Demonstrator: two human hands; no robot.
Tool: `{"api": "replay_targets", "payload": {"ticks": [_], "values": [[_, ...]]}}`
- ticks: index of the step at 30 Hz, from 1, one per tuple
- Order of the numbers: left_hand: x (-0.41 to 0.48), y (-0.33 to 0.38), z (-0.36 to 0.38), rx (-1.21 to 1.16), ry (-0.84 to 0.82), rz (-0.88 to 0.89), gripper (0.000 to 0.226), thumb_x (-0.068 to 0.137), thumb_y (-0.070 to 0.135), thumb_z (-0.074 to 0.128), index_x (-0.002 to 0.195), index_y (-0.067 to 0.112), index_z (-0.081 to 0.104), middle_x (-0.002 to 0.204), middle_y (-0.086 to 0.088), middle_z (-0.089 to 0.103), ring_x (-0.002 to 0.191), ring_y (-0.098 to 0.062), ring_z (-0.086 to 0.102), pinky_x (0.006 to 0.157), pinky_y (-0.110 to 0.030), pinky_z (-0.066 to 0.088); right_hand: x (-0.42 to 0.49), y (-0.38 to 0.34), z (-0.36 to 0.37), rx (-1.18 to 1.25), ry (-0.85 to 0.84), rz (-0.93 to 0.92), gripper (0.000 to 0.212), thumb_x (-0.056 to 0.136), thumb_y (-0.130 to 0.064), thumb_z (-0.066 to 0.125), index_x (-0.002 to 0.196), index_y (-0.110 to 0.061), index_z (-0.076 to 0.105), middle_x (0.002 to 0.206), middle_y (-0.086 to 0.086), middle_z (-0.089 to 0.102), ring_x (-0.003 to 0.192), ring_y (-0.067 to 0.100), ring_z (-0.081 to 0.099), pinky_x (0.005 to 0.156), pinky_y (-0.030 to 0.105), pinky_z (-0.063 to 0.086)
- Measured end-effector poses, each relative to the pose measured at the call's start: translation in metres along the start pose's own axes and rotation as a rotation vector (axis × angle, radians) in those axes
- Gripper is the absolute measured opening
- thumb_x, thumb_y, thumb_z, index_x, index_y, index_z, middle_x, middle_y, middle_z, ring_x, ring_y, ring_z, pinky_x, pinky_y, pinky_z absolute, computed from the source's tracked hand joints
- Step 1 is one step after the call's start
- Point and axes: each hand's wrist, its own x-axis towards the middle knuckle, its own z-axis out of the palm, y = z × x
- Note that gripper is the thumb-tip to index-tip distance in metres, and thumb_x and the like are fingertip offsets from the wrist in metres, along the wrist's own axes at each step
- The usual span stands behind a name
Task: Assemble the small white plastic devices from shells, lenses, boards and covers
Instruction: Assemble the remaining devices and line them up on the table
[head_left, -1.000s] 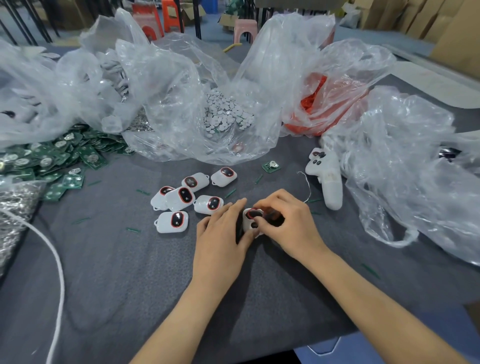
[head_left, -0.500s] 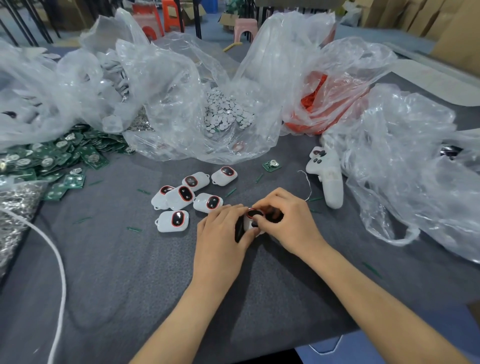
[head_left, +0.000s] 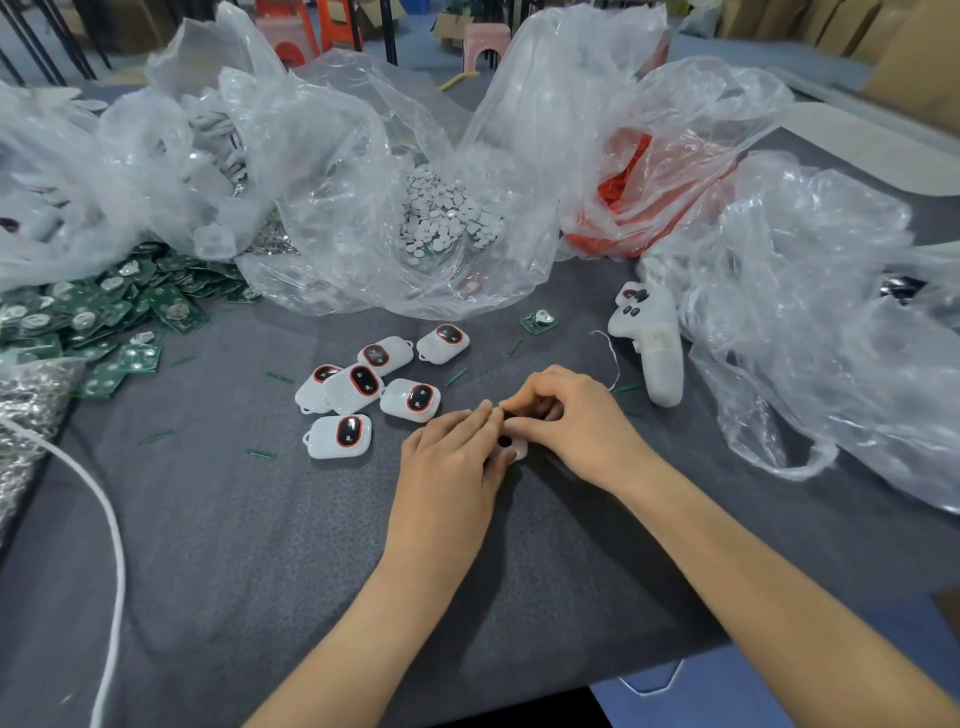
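A small white device shell (head_left: 511, 448) with a dark lens sits on the grey table between both hands, mostly hidden. My left hand (head_left: 451, 457) holds it from the left with fingers wrapped along its side. My right hand (head_left: 563, 421) curls over its top, fingertips pinching at the dark part. Several finished white devices (head_left: 358, 387) with red-ringed dark lenses lie in a cluster just to the left. A loose green board (head_left: 538, 320) lies further back.
Green boards (head_left: 104, 322) are heaped at the left. Clear bags hold white round pieces (head_left: 447, 218), orange parts (head_left: 623, 202) and shells. A white handheld controller (head_left: 652, 343) lies at the right. A white cord (head_left: 111, 530) crosses the left front. Small green slivers dot the cloth.
Both hands stayed on the device and closed in tighter over it; less of the shell shows now. Nothing else on the table moved.
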Motion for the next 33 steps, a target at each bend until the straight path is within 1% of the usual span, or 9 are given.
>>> {"api": "replay_targets", "payload": {"ticks": [4,8,11,13,15,18,20,25,33], "values": [[0.0,0.001,-0.001,-0.01,-0.013,-0.029,0.036,0.084,0.016,0.073,0.118,0.007,0.068,0.124,-0.006,0.065,0.111,-0.028,0.062,0.093,-0.047,0.047,0.007,-0.001,-0.007,-0.021,-0.087,0.039,0.014,0.074,-0.015,0.081,0.086,-0.015,0.075,0.084,0.006,0.066,0.066,0.007,0.05,0.069,0.023,0.044],[0.001,0.001,-0.002,-0.03,-0.023,-0.047,0.036,0.084,0.018,0.072,0.119,0.009,0.068,0.125,-0.004,0.064,0.113,-0.026,0.061,0.095,-0.046,0.045,0.012,-0.003,-0.012,-0.016,-0.167,0.056,0.01,0.073,-0.016,0.081,0.079,-0.017,0.073,0.076,0.006,0.07,0.055,-0.001,0.048,0.061,0.017,0.038],[0.001,0.001,-0.002,-0.041,-0.032,-0.059,0.036,0.084,0.017,0.073,0.119,0.009,0.068,0.125,-0.004,0.065,0.112,-0.026,0.061,0.095,-0.047,0.045,0.019,-0.006,-0.017,-0.02,-0.244,0.087,0.013,0.072,-0.014,0.082,0.076,-0.016,0.07,0.071,0.003,0.067,0.058,0.003,0.053,0.061,0.019,0.043],[0.002,0.001,-0.003,-0.051,-0.043,-0.072,0.035,0.085,0.018,0.072,0.119,0.011,0.068,0.126,-0.003,0.064,0.114,-0.025,0.059,0.096,-0.048,0.044,0.022,-0.008,-0.019,0.019,-0.304,0.124,0.013,0.074,-0.009,0.08,0.077,-0.012,0.068,0.066,0.003,0.065,0.052,0.006,0.053,0.052,0.018,0.042],[0.002,0.001,-0.003,-0.065,-0.051,-0.091,0.034,0.085,0.018,0.071,0.118,0.012,0.068,0.127,-0.003,0.064,0.116,-0.024,0.058,0.097,-0.048,0.044,0.022,-0.007,-0.02,0.16,-0.352,0.169,0.01,0.078,-0.001,0.075,0.082,-0.005,0.067,0.064,0.007,0.065,0.046,0.01,0.054,0.045,0.017,0.043],[0.002,0.003,-0.004,-0.067,-0.045,-0.102,0.034,0.085,0.015,0.071,0.118,0.012,0.068,0.126,-0.003,0.064,0.116,-0.024,0.059,0.097,-0.048,0.045,0.022,-0.003,-0.028,0.378,-0.432,0.275,0.014,0.085,0.006,0.064,0.099,0.004,0.067,0.072,0.009,0.069,0.056,0.01,0.065,0.055,0.017,0.053],[0.002,0.004,-0.005,-0.06,-0.044,-0.104,0.034,0.085,0.015,0.071,0.119,0.012,0.068,0.126,-0.003,0.064,0.116,-0.023,0.059,0.097,-0.048,0.044,0.025,-0.003,-0.033,0.417,-0.475,0.321,0.019,0.087,0.009,0.06,0.105,0.006,0.066,0.077,0.011,0.069,0.059,0.011,0.067,0.059,0.017,0.055],[0.002,0.005,-0.007,-0.044,-0.056,-0.073,0.032,0.086,0.016,0.07,0.118,0.011,0.068,0.126,-0.005,0.064,0.116,-0.024,0.06,0.095,-0.048,0.045,0.033,-0.014,-0.035,0.292,-0.534,0.343,0.013,0.087,0.009,0.06,0.09,-0.002,0.066,0.072,0.008,0.064,0.049,0.009,0.058,0.051,0.016,0.051],[-0.001,0.007,-0.008,-0.013,-0.044,-0.018,0.029,0.085,0.011,0.071,0.114,0.01,0.071,0.122,-0.01,0.066,0.109,-0.03,0.063,0.087,-0.05,0.049,0.041,-0.022,-0.034,0.216,-0.583,0.404,0.017,0.087,0.011,0.058,0.083,-0.005,0.06,0.077,0.014,0.062,0.053,0.015,0.063,0.057,0.022,0.057]]}}
